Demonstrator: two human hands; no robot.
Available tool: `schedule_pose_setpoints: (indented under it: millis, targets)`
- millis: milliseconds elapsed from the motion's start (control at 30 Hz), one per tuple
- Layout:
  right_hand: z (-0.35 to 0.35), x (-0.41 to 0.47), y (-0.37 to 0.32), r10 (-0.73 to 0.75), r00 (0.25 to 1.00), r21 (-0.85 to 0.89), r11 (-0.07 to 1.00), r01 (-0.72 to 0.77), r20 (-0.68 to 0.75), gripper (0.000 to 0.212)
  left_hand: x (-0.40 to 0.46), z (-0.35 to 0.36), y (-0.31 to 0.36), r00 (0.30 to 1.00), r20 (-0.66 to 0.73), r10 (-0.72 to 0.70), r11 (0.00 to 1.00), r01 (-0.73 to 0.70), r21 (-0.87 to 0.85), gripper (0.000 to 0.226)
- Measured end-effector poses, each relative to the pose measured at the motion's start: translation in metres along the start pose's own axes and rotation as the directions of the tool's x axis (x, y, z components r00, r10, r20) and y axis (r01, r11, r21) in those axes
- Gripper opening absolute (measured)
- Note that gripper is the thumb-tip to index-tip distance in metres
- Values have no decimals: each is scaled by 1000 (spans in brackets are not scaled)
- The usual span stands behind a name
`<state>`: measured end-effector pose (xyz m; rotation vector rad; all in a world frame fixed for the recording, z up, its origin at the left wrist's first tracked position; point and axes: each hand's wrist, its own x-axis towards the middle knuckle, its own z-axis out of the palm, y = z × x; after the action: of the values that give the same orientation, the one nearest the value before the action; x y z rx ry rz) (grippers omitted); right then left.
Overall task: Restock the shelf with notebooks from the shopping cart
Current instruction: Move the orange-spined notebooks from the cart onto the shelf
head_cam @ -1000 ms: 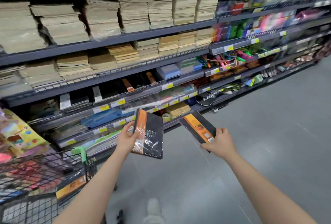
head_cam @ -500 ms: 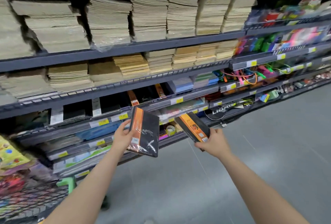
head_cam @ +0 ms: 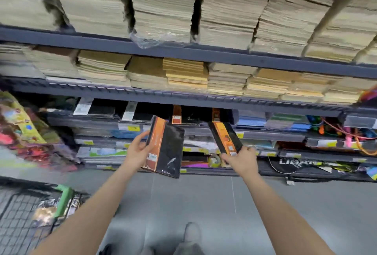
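My left hand [head_cam: 138, 150] grips a black notebook with an orange spine band [head_cam: 166, 148], held upright and tilted in front of the shelving. My right hand [head_cam: 241, 160] grips a second black and orange notebook [head_cam: 225, 139] by its lower end, its top pointing up at the shelf row. On that shelf [head_cam: 204, 130] lie matching black notebooks with orange bands [head_cam: 177, 115], just above and behind both held ones. The shopping cart [head_cam: 26, 218] with its green handle is at the lower left.
Thick stacks of beige and yellow paper pads [head_cam: 183, 75] fill the two upper shelves. Colourful packs [head_cam: 18, 124] hang at the left. Blue and green notebooks [head_cam: 271, 121] and cords lie to the right. Grey floor [head_cam: 204, 199] and my shoes are below.
I have stepped closer to the shelving and the view has turned to face it. Both hands have carried their notebooks up toward the row of black and orange notebooks.
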<state>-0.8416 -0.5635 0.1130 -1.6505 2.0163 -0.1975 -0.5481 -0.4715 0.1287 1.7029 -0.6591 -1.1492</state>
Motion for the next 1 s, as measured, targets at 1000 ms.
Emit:
schedule_pose_setpoints:
  millis: [1000]
  targets:
    - [58,153,-19,-485,839,-360,758,544,247,69,54,64,-17,977,-160,-141,985,123,-117,47]
